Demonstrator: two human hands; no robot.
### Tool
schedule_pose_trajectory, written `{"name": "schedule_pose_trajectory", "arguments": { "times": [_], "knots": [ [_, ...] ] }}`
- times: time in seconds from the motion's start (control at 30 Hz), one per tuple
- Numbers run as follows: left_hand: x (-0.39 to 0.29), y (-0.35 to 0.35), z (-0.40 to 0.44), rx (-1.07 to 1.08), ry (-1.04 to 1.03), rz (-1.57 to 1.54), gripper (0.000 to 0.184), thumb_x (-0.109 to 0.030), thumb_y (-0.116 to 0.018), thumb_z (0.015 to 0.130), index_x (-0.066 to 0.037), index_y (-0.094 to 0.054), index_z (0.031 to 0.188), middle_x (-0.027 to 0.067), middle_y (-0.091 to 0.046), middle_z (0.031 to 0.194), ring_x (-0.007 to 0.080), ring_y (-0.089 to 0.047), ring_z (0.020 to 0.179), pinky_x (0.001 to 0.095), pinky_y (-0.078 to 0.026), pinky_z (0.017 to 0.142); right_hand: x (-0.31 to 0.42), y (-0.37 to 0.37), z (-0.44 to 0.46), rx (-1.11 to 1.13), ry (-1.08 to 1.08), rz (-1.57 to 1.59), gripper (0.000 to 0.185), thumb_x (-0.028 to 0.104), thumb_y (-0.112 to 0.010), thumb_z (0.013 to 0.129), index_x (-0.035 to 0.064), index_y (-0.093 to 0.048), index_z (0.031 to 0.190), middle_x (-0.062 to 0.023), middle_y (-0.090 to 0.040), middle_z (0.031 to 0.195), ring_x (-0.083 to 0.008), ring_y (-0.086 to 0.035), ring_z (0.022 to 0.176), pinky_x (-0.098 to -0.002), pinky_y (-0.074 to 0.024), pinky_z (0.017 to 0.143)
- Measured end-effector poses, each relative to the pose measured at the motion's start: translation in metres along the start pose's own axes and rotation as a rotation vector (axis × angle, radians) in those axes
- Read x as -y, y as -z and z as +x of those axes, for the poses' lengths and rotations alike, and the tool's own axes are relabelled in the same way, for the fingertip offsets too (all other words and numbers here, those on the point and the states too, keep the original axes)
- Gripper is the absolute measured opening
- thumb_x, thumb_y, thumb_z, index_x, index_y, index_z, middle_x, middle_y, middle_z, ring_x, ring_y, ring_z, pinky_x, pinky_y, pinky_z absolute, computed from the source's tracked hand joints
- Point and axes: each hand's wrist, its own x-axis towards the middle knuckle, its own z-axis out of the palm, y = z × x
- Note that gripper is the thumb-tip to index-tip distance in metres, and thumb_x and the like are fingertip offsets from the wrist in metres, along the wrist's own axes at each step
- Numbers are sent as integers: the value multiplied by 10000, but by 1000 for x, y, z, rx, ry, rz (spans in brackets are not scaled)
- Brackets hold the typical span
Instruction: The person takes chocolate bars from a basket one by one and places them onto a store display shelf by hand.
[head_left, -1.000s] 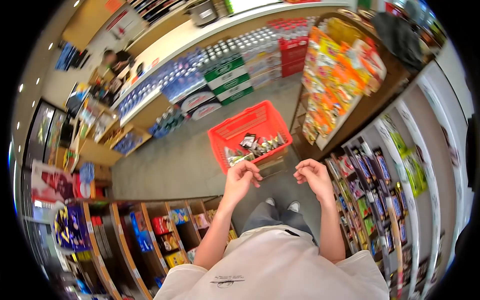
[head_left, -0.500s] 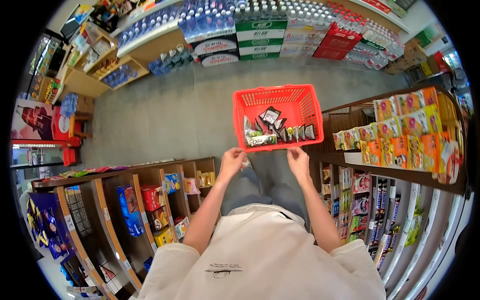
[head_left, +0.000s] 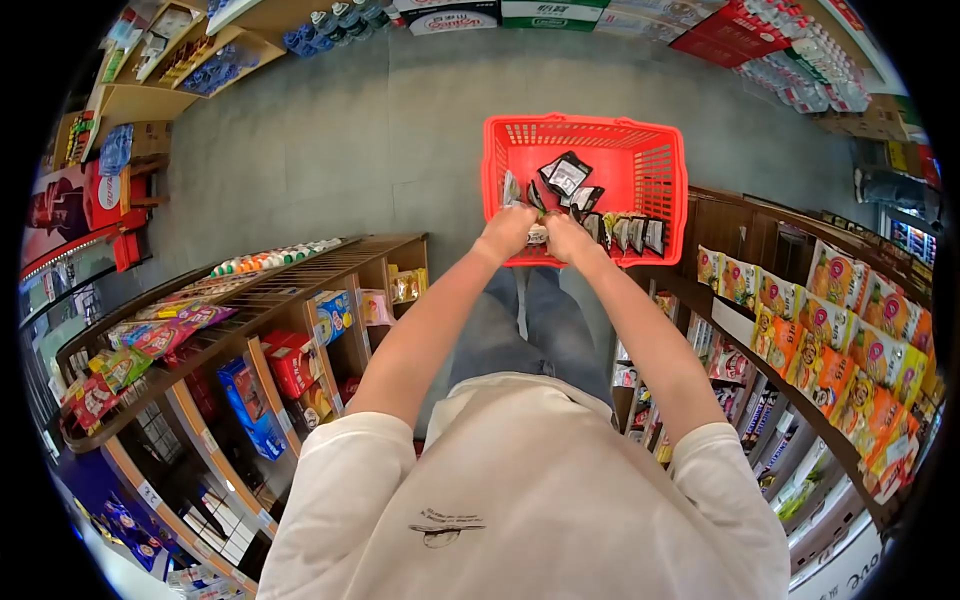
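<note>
A red plastic shopping basket [head_left: 640, 135] stands in front of me at the aisle's end. My left hand [head_left: 508, 234] and my right hand [head_left: 568, 238] reach over its near rim, close together, with fingers curled. Between them shows part of a Dove chocolate pack [head_left: 537, 236], which both seem to grip; the fingers hide most of it. Inside the basket, small dark sachets [head_left: 565, 176] lie loose in the middle. A row of similar packets [head_left: 637, 234] stands along the near right side, and a pale packet [head_left: 511, 188] leans at the left wall.
Low snack shelves [head_left: 330, 265] flank me on the left. On the right, a rack top [head_left: 770, 215] carries orange and yellow snack bags [head_left: 800, 345]. Drink cartons [head_left: 555, 14] line the far side beyond the grey floor [head_left: 330, 150]. Someone's legs [head_left: 885, 187] show at far right.
Both hands have moved forward and inward from outside the near rim into the basket, meeting at the Dove chocolate pack. My view has tilted down, and the shelves have shifted in it.
</note>
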Motion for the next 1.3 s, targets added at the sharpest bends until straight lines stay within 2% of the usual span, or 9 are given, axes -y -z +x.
{"name": "schedule_pose_trajectory", "arguments": {
  "times": [0.07,0.13,0.3,0.6,0.93,1.03,1.13,1.23,1.3],
  "knots": [
    [-2,-5,-1,165,-80,117,212,10,-658,665,12,-604,870,199,-646,841,359,-632,819,430,-517,726,-2,3,4,72,-180,-118,238,-14,-577,707,-40,-636,936,-257,-610,1003,-372,-597,960,-418,-499,814],
    [1,-14,-3,253,-63,154,245,8,-682,635,11,-605,868,207,-639,863,350,-631,825,424,-523,736,-15,-7,3,35,-171,-129,212,-2,-565,725,-48,-628,922,-243,-619,993,-364,-604,948,-422,-499,816],
    [9,-28,-7,93,-84,169,285,3,-681,631,5,-597,903,187,-597,928,336,-593,926,401,-499,810,-29,-15,-9,-43,-72,-121,205,-9,-556,723,-26,-625,916,-211,-597,1032,-346,-568,997,-409,-473,865],
    [-2,-29,-6,70,-78,401,246,-29,-590,724,-7,-587,969,168,-610,981,288,-609,927,372,-483,823,-37,-21,-20,-194,-75,-67,237,-32,-546,728,15,-641,940,-182,-584,1029,-322,-532,1040,-387,-458,902],
    [-3,-37,-8,208,-44,456,215,-37,-588,728,-18,-595,943,163,-609,942,292,-608,881,400,-488,787,-47,-19,-31,-186,-203,195,232,-17,-557,744,-16,-640,961,-259,-604,989,-400,-585,919,-432,-470,813],
    [-8,-31,-18,42,-52,360,188,-38,-582,731,-16,-604,916,159,-609,945,299,-604,882,415,-483,784,-45,-18,-37,-215,-225,205,225,-17,-559,747,-7,-642,957,-244,-607,982,-395,-585,912,-429,-471,804],
    [-18,-11,-30,-67,-120,312,186,-9,-570,719,3,-601,901,151,-617,876,303,-595,889,424,-479,783,-38,-18,-51,-510,-28,220,186,-26,-559,761,2,-627,932,-196,-615,951,-373,-583,895,-419,-473,777],
    [-30,22,-41,-99,-102,11,191,0,-578,734,30,-589,922,169,-629,841,316,-607,823,392,-490,743,-33,-9,-58,-588,42,293,201,-13,-582,767,7,-623,963,-176,-613,932,-353,-578,897,-397,-475,797],
    [-41,44,-48,-122,138,-411,189,-41,-616,788,48,-576,950,145,-650,805,258,-631,739,329,-498,666,-24,9,-66,-527,-45,436,218,10,-609,792,-5,-616,1010,-145,-632,926,-273,-611,851,-336,-493,767]
  ]
}}
